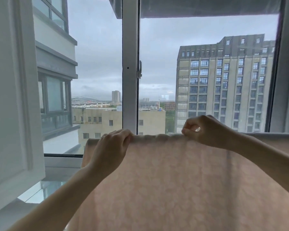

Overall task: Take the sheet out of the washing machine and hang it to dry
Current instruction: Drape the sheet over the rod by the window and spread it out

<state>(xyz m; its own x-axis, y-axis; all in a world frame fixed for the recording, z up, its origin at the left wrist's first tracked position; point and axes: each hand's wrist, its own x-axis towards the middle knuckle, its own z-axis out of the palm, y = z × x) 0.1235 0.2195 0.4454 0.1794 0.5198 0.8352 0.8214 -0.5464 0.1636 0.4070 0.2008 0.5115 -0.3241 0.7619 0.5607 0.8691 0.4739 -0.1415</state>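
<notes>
A pale pink sheet (165, 180) hangs in front of me and fills the lower half of the view, its top edge running level across the window. My left hand (112, 145) grips that top edge near its left end, fingers curled over the fold. My right hand (205, 129) pinches the top edge further right between thumb and fingertips. Whatever the sheet hangs over is hidden under the fabric. No washing machine is in view.
A large window fills the view, with a white vertical frame post (130, 64) and a latch (140, 70) in the middle. An opened white sash (12, 97) stands at the left. Tall buildings show outside. A grey curtain (287, 64) hangs at the right.
</notes>
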